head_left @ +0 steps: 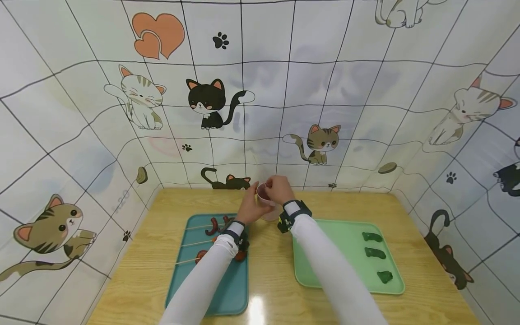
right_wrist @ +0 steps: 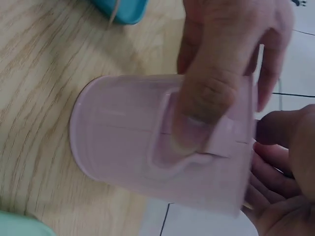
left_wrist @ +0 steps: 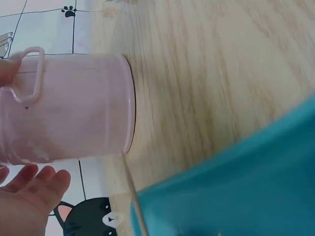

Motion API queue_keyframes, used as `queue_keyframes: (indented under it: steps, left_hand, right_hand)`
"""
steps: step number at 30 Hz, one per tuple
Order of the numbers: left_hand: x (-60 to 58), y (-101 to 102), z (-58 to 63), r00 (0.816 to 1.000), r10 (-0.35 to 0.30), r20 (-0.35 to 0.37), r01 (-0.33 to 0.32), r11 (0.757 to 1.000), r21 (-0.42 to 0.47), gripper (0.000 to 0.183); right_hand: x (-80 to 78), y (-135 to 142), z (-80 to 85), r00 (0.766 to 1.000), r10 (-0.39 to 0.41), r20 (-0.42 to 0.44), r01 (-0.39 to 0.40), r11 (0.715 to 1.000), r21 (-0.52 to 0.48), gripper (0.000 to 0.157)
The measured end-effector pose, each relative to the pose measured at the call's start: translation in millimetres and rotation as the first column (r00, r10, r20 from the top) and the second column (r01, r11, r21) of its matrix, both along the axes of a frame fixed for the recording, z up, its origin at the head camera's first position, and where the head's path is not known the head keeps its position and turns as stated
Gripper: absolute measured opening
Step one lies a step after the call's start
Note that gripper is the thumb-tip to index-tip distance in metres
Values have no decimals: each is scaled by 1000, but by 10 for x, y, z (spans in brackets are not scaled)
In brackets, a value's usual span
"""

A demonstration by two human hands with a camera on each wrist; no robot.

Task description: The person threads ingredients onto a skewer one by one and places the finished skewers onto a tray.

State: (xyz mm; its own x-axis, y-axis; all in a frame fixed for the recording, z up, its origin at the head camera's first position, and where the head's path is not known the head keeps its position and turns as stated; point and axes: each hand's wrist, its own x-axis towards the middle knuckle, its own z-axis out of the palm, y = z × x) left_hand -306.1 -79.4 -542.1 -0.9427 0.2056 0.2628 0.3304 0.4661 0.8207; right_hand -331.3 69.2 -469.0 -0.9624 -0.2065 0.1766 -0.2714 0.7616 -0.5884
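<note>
A pale pink pail (left_wrist: 74,108) with a side handle stands on the wooden table between two trays. My left hand (head_left: 249,207) grips it from the left. In the right wrist view its thumb (right_wrist: 199,113) lies over the handle, with fingers behind the pail. My right hand (head_left: 280,189) is at the rim on the right, fingers bent and reaching to the pail's mouth. In the right wrist view the right hand (right_wrist: 283,172) shows beside the opening. Whether it pinches anything is hidden, as is most of the pail's inside.
Left of the pail lies a teal tray (head_left: 223,302) with several skewers of reddish food pieces (head_left: 201,256), partly under my left arm. A light green tray (head_left: 337,230) on the right carries three dark green pieces (head_left: 374,253). A cat-print wall covering (head_left: 264,90) encloses the table (head_left: 134,253).
</note>
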Motion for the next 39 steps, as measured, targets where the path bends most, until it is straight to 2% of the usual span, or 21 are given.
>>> queue_keyframes:
  steps: [5, 9, 15, 24, 32, 39]
  left_hand:
    - [-26, 23, -29, 1000, 5, -3, -4, 999, 43, 96]
    - [-28, 36, -40, 1000, 3, 19, -4, 998, 69, 93]
    - [-19, 24, -53, 999, 7, 43, -10, 996, 86, 92]
    - [-38, 25, -92, 999, -9, 49, 7, 999, 46, 91]
    - [-26, 64, -91, 999, 15, 29, -16, 1000, 23, 94]
    - [-21, 46, -59, 1000, 4, 7, -5, 999, 47, 96]
  right_hand:
    - [-69, -70, -119, 998, -56, -3, 56, 998, 15, 13]
    - [-51, -98, -178, 997, -83, -5, 83, 996, -25, 11]
    - [-13, -123, -198, 997, -77, -28, 76, 995, -61, 10]
    - [-60, -79, -289, 997, -69, -33, 65, 990, -125, 9]
    - [14, 42, -192, 994, -76, -81, 56, 974, -221, 9]
    - [31, 145, -40, 988, -94, -122, 48, 942, -333, 10]
